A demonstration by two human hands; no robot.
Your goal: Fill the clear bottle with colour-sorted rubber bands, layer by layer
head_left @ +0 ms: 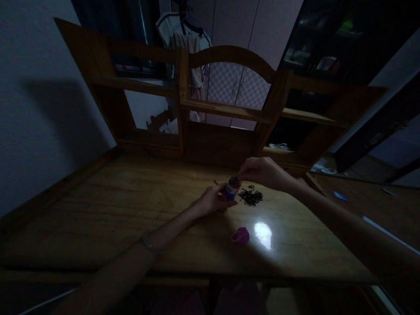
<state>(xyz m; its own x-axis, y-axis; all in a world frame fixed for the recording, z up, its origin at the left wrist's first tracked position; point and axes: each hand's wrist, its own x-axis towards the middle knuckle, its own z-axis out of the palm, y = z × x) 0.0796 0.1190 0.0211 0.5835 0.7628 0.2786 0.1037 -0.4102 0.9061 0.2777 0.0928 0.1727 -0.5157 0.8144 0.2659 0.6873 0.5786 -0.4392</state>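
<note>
My left hand (211,200) is wrapped round a small jar (231,190) that stands on the wooden desk (131,210). Above the jar's mouth, my right hand (260,171) pinches its fingertips together; what they hold is too small and dark to name. The jar's top looks filled with small black pieces. A loose heap of small black bands (251,197) lies on the desk just right of the jar. A pink lid (240,236) lies nearer to me, apart from both hands.
A wooden shelf unit (226,109) rises along the desk's far edge. A bright light reflection (263,234) sits beside the pink lid. Clothes hang behind the shelf, and a dark cabinet stands at upper right. The room is dim.
</note>
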